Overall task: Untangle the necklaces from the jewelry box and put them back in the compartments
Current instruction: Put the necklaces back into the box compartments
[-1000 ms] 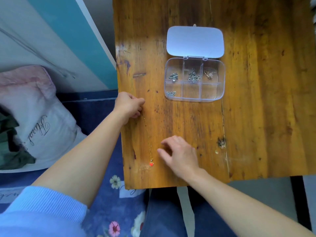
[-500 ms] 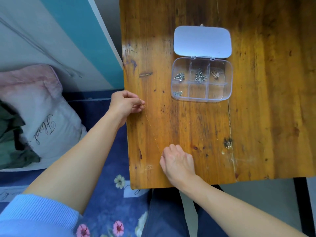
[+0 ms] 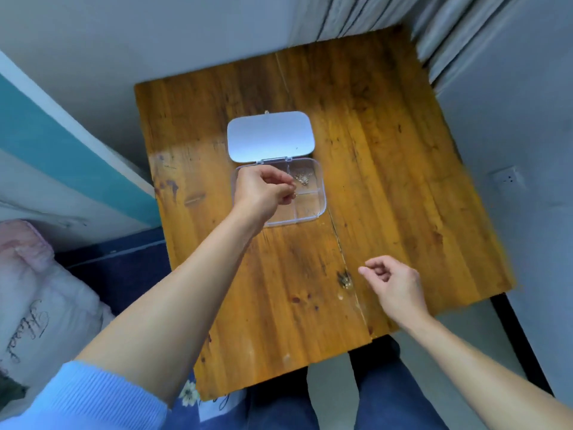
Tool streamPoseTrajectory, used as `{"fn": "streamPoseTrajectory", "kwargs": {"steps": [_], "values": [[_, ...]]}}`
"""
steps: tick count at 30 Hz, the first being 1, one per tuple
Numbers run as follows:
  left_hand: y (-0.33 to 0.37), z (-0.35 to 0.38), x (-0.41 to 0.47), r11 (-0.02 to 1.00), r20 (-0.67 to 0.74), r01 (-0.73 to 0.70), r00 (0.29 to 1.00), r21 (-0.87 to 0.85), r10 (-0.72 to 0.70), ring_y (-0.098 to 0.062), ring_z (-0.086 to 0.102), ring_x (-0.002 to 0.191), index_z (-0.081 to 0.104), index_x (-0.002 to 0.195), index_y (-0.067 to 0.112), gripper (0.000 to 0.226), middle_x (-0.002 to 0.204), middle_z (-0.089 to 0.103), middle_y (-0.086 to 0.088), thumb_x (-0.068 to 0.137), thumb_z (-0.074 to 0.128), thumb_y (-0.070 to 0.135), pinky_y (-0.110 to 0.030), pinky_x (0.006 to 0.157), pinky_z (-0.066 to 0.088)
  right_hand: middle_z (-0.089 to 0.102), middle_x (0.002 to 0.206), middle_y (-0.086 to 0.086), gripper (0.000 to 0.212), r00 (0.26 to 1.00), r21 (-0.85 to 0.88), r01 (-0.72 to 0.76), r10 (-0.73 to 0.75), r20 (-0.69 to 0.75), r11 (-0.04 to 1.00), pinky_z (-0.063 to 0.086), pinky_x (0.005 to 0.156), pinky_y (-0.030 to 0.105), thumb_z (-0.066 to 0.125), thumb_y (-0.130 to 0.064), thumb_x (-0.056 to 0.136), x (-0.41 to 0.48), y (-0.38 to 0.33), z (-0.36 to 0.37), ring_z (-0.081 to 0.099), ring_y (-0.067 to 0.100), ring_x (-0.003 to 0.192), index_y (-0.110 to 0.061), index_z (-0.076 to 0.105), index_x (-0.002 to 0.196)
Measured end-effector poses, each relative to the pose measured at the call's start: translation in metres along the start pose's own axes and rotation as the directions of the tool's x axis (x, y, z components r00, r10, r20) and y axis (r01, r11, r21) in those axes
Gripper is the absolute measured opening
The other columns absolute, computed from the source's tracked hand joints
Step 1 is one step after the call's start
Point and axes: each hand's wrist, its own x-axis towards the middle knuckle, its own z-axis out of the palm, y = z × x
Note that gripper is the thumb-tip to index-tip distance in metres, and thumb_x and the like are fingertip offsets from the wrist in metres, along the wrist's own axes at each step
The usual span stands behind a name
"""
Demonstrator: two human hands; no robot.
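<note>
Two bare hands over a worn wooden tabletop [image 3: 387, 156]. Nearest, toward the near edge, right hand [image 3: 395, 285] hovering with fingers loosely curled, thumb and forefinger pinched close, nothing visible between them. Just left of it, small dark cluster [image 3: 344, 279] lying on the wood, too blurred to identify. Farther in, near the tabletop's middle, left hand [image 3: 263, 190] held above the clear jewelry box [image 3: 313, 193], fingertips pinched on a small glinting bit of necklace [image 3: 294, 194] over the middle compartments. In the far right compartment, tangled chain [image 3: 302, 178]. Beyond, toward the far edge, box lid [image 3: 269, 136] lying open and flat.
</note>
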Motion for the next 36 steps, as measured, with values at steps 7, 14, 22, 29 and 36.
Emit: {"fn": "streamPoseTrajectory", "kwargs": {"steps": [7,14,22,29,36], "values": [[0.035,0.138,0.04,0.989,0.006,-0.055,0.998,0.138,0.055,-0.029,0.071,0.068,0.072,0.074,0.005,0.017,0.074,0.07,-0.017,0.082,0.063,-0.007,-0.047,0.071,0.062,0.067,0.07,-0.007,0.007,0.99,-0.046,-0.077,0.071,-0.126,0.996,0.046,0.059,0.025,0.072,-0.027,0.085,0.047,0.058,-0.064,0.062,0.01,0.07,-0.02,0.072,0.084],[0.042,0.261,0.077,0.933,0.039,-0.094,0.996,0.346,0.086,-0.028,0.072,0.073,0.066,0.061,0.016,0.032,0.065,0.067,-0.007,0.078,0.058,-0.009,-0.037,0.062,0.062,0.064,0.075,-0.011,0.008,0.988,-0.159,-0.077,0.053,-0.147,0.984,0.046,0.053,0.028,0.074,-0.027,0.081,0.081,0.117,-0.115,0.058,0.006,0.061,-0.025,0.072,0.074],[0.033,0.337,0.108,0.789,0.117,-0.228,0.973,0.57,0.197,-0.018,0.065,0.083,0.076,0.086,0.01,0.021,0.093,0.073,-0.008,0.085,0.059,-0.002,-0.024,0.067,0.051,0.06,0.065,-0.013,0.011,0.996,-0.181,-0.07,0.06,-0.06,0.981,0.05,0.053,0.032,0.075,-0.025,0.081,0.112,0.156,-0.154,0.055,0.01,0.058,-0.022,0.067,0.074],[0.027,0.322,0.116,0.658,0.179,-0.345,0.934,0.669,0.309,-0.022,0.065,0.087,0.073,0.096,0.014,0.016,0.093,0.07,-0.003,0.088,0.062,0.006,-0.03,0.071,0.052,0.052,0.06,-0.008,0.016,1.0,-0.208,0.018,-0.02,-0.008,0.978,0.048,0.053,0.036,0.072,-0.034,0.084,0.124,0.149,-0.164,0.055,0.017,0.06,-0.021,0.065,0.089],[0.03,0.207,0.102,0.806,-0.148,-0.186,0.936,0.562,0.319,-0.021,0.064,0.075,0.073,0.091,0.011,0.012,0.082,0.071,-0.005,0.089,0.065,0.019,-0.027,0.069,0.052,0.055,0.07,-0.015,0.014,0.973,-0.157,0.218,-0.201,0.117,0.963,0.039,0.051,0.024,0.065,-0.041,0.086,0.168,0.056,-0.109,0.053,0.011,0.063,-0.028,0.065,0.092]]}}
